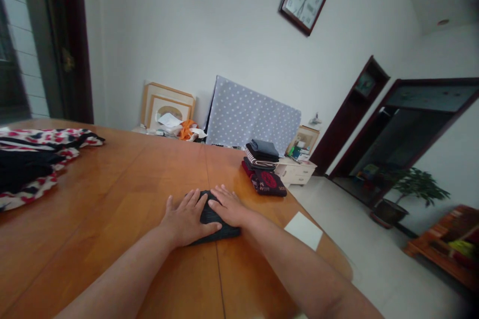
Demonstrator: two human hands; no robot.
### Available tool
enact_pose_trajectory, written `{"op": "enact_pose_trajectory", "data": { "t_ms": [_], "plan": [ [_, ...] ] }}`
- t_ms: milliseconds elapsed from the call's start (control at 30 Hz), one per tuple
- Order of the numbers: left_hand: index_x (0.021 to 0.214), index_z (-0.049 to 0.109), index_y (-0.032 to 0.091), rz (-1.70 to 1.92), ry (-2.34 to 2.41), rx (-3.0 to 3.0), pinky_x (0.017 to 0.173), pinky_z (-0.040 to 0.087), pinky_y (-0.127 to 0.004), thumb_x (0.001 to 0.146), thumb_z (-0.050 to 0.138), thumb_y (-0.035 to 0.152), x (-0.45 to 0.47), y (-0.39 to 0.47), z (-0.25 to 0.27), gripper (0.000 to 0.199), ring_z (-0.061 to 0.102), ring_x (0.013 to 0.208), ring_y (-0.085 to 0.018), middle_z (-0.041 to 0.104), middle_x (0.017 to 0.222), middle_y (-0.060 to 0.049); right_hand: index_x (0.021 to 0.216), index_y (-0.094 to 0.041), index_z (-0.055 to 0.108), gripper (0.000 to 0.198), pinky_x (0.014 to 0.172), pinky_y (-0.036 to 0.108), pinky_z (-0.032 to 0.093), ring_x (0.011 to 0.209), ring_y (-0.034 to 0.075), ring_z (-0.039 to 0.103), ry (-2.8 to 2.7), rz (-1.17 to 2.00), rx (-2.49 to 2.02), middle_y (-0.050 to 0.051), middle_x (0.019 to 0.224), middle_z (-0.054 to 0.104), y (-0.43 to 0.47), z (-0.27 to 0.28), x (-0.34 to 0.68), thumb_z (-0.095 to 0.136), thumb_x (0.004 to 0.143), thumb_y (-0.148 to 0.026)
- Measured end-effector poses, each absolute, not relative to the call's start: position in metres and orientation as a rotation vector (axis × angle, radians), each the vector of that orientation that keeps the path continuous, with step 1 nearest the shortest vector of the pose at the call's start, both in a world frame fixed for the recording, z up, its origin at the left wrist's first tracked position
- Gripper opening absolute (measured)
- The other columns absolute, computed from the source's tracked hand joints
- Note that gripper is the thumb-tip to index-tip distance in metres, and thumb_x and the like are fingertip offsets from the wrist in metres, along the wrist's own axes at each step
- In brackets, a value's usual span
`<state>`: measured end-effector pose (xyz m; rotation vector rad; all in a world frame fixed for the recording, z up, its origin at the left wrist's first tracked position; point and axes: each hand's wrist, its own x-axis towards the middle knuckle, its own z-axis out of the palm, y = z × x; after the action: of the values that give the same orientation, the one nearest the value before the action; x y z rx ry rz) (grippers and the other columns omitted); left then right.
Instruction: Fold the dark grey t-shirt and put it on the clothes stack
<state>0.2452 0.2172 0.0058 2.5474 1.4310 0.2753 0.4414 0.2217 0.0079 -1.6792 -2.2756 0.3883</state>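
Note:
A dark folded garment point(226, 232) lies flat on the wooden table point(149, 174), close in front of me. My left hand point(189, 219) rests on its left side, palm down with the fingers spread. On its upper right part lies my right hand point(228, 207), also flat, fingers stretched out. Both hands cover much of the cloth, so its exact kind is hidden. Beyond my right hand stands a stack of folded clothes point(262, 154), with a dark red-printed piece point(269, 183) at the bottom front.
A floral and black garment point(45, 159) is spread at the table's left. A white sheet point(304, 231) lies near the right edge. Behind the table are a polka-dot cloth cover point(250, 114), picture frames point(168, 99) and a white cabinet point(295, 173). A potted plant point(389, 212) stands on the floor.

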Motion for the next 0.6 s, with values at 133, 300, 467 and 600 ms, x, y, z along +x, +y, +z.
{"op": "enact_pose_trajectory", "data": {
  "t_ms": [133,300,467,600],
  "plan": [
    [0.156,0.029,0.021,0.280,1.436,2.531,0.110,-0.004,-0.075,0.070,0.029,0.092,0.245,0.217,0.005,0.111,0.006,0.151,-0.039,0.012,0.163,-0.011,0.144,-0.017,0.049,0.063,0.120,0.039,0.022,0.147,0.021,0.027,-2.011,0.121,-1.645,0.011,0.155,0.039,0.234,0.012,0.481,0.028,0.100,-0.056],
    [0.155,0.030,0.020,0.277,1.430,2.517,0.111,-0.004,-0.074,0.070,0.029,0.093,0.246,0.219,0.004,0.112,0.005,0.151,-0.039,0.011,0.163,-0.012,0.141,-0.017,0.050,0.054,0.117,0.030,0.026,0.143,0.017,0.036,-1.636,-0.203,-2.046,0.008,0.150,0.048,0.251,0.026,0.562,0.025,0.101,-0.043],
    [0.156,0.029,0.019,0.284,1.416,2.515,0.110,-0.005,-0.074,0.070,0.029,0.093,0.246,0.221,0.004,0.114,0.005,0.151,-0.039,0.010,0.163,-0.012,0.142,-0.009,0.047,0.065,0.112,0.040,0.032,0.136,0.030,0.045,-1.590,-0.168,-2.220,0.020,0.145,0.049,0.250,0.022,0.608,0.037,0.096,-0.054],
    [0.156,0.029,0.020,0.277,1.412,2.509,0.111,-0.004,-0.073,0.070,0.030,0.093,0.246,0.221,0.004,0.113,0.006,0.151,-0.039,0.010,0.163,-0.012,0.147,-0.007,0.037,0.086,0.108,0.041,0.035,0.136,0.034,0.043,-1.675,-0.220,-2.350,0.023,0.146,0.047,0.246,0.004,0.604,0.058,0.083,-0.061]
  ]
}}
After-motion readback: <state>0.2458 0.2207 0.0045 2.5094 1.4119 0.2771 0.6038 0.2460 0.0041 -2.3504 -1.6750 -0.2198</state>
